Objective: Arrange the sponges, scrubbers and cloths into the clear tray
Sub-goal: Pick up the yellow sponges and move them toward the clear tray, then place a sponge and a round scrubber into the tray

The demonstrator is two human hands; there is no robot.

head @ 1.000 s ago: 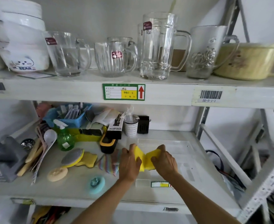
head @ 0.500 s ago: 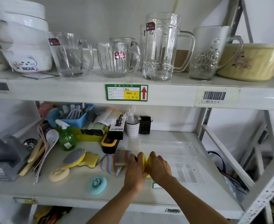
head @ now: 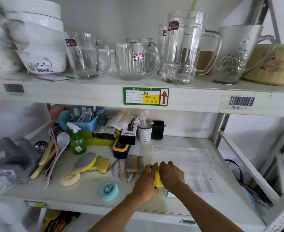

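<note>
My left hand (head: 145,180) and my right hand (head: 172,175) both press on a folded yellow cloth (head: 158,180) at the near left end of the clear tray (head: 184,153) on the lower shelf. Left of the hands lies a striped multicolour cloth (head: 127,167). Further left are a yellow sponge (head: 101,164), a grey-topped yellow scrubber (head: 85,162), a round cream sponge (head: 70,178) and a round teal scrubber (head: 108,190). Most of the yellow cloth is hidden between my hands.
At the back of the lower shelf stand a green spray bottle (head: 77,143), a blue basket (head: 86,119), a black and yellow box (head: 121,147) and a white perforated cup (head: 144,133). Spoons (head: 60,146) lie at left. Glass mugs (head: 184,47) line the upper shelf.
The yellow cloth was held open between my hands; now it is folded narrow and pressed down at the tray's near left end, with my hands close together.
</note>
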